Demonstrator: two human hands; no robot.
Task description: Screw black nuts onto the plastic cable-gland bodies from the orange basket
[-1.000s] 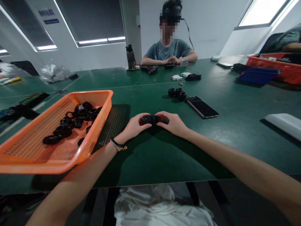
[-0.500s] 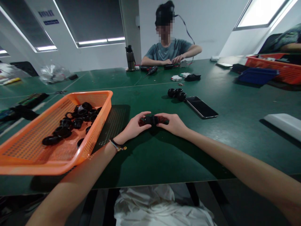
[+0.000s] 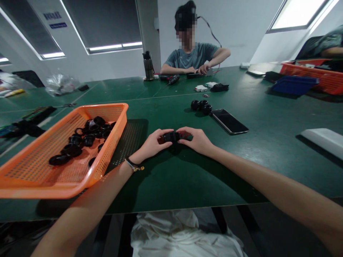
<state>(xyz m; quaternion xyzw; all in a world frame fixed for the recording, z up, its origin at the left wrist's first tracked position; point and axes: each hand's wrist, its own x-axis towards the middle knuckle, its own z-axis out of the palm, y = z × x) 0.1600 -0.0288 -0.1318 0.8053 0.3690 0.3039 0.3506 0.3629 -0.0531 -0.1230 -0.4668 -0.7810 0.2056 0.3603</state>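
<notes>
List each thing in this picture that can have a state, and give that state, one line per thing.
left hand: closed on the black part, resting on the table.
right hand: closed on the same part.
black part: held between both hands.
orange basket: open, holding loose black rings.
phone: flat, screen dark.
three black parts: clustered on the table, untouched.
bottle: upright, capped.

Phone (image 3: 230, 121) near black rings (image 3: 201, 106); orange basket (image 3: 108, 106) left.
</notes>
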